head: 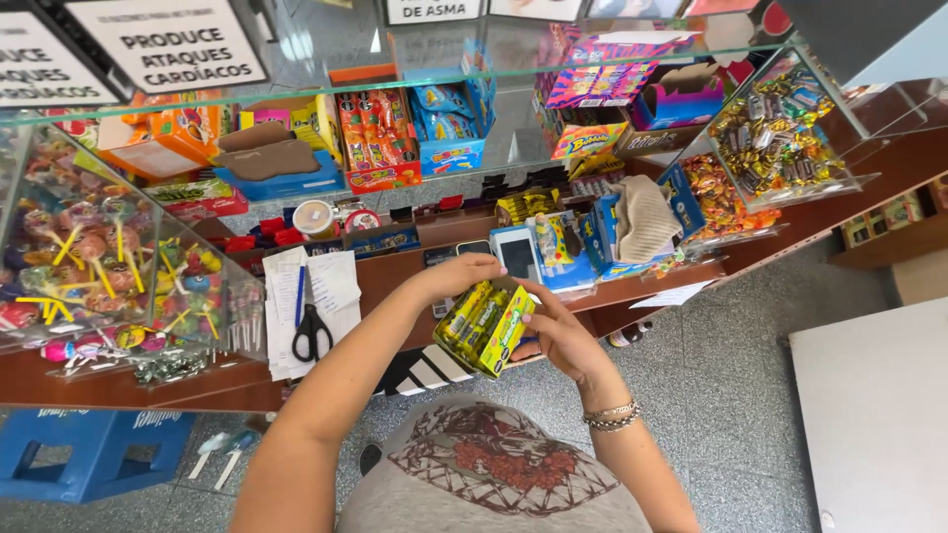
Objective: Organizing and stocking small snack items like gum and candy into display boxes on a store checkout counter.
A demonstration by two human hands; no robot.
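Note:
A wrapped yellow-and-green bundle of small candy packs (486, 326) is held in both hands over the wooden counter shelf (395, 271). My left hand (464, 274) grips its upper end from above. Its lower right side rests in my right hand (561, 336), which wears a beaded bracelet on the wrist. The bundle tilts down to the right. A white phone-like device (516, 253) lies on the shelf just behind my hands.
Black scissors (312, 334) and a blue pen (299, 296) lie on papers at left. Clear bins hold lollipops (89, 257) and wrapped candies (775, 133). Candy boxes fill the glass counter. A blue crate (94, 449) stands on the floor at the lower left.

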